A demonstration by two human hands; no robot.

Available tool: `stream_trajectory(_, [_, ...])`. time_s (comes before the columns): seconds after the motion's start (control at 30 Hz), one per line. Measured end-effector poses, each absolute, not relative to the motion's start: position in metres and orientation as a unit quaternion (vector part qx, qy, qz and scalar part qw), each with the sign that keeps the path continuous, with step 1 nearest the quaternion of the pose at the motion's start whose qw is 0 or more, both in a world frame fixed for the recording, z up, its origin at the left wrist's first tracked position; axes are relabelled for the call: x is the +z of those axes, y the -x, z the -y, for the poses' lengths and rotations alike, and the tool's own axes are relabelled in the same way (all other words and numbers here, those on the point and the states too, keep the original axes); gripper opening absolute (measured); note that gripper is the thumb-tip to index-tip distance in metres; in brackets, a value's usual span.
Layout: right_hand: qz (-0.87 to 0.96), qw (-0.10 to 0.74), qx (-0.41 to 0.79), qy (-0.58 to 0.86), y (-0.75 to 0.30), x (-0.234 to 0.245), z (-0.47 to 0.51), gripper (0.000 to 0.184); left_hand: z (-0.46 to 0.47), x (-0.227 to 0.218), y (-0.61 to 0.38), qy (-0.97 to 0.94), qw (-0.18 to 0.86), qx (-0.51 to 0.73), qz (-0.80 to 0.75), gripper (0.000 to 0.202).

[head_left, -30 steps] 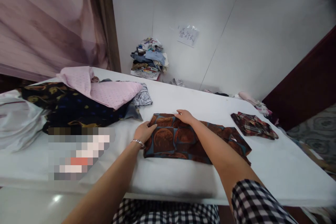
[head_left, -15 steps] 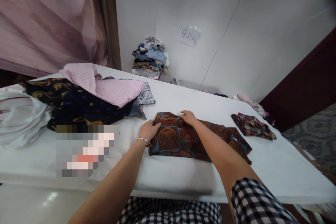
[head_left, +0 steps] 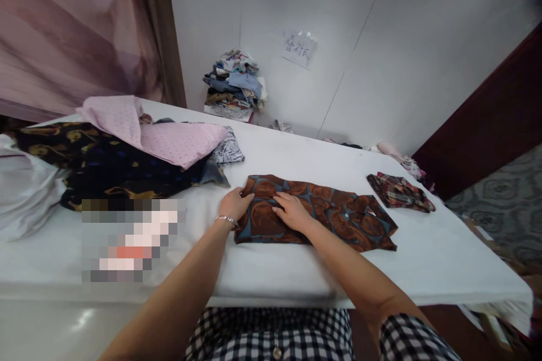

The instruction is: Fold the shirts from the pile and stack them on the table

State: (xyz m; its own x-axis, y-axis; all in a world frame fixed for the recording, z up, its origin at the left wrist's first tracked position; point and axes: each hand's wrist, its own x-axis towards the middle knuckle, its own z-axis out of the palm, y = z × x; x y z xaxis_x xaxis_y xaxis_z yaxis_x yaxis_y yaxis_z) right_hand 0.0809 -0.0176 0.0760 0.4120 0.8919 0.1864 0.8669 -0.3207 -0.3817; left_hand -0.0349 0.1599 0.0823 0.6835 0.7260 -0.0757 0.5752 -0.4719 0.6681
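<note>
A brown and blue patterned shirt, folded into a long strip, lies flat on the white table. At its left end my left hand pinches the edge, thumb on top and the other fingers partly hidden. My right hand rests on the cloth a little right of there, its fingers stretched out and holding nothing. The collar end of the shirt points to the right. Beyond that end lies a folded red and black plaid shirt, apart from both hands.
To the left is a heap with a pink dotted garment, a dark patterned garment and a white garment. A pixelated patch covers part of the table. Behind the table stand a clothes pile and a wall with a paper sign.
My right hand has moved from the shirt's far edge toward me, onto its middle, and now lies flatter. My left hand stays at the left end. The whole view has shifted slightly.
</note>
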Motion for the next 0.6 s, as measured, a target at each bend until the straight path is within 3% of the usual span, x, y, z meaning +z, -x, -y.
stream_trajectory(0.17, [0.522,0.227,-0.030,0.822,-0.071,0.077,0.024,0.043,-0.161,0.081,0.035,-0.852,0.340,0.116,-0.381,0.036])
stream_trajectory(0.4, [0.533,0.202,0.024,0.821,-0.062,0.069,0.027,0.046,-0.162,0.081,0.034,-0.848,0.352,0.121,-0.377,0.034])
stream_trajectory(0.5, [0.514,0.294,0.008,0.806,-0.063,0.077,0.032,0.043,-0.163,0.087,0.034,-0.848,0.359,0.124,-0.369,0.032])
stream_trajectory(0.6, [0.446,0.468,0.042,0.762,-0.062,0.087,0.041,0.041,-0.162,0.103,0.032,-0.849,0.367,0.127,-0.359,0.031])
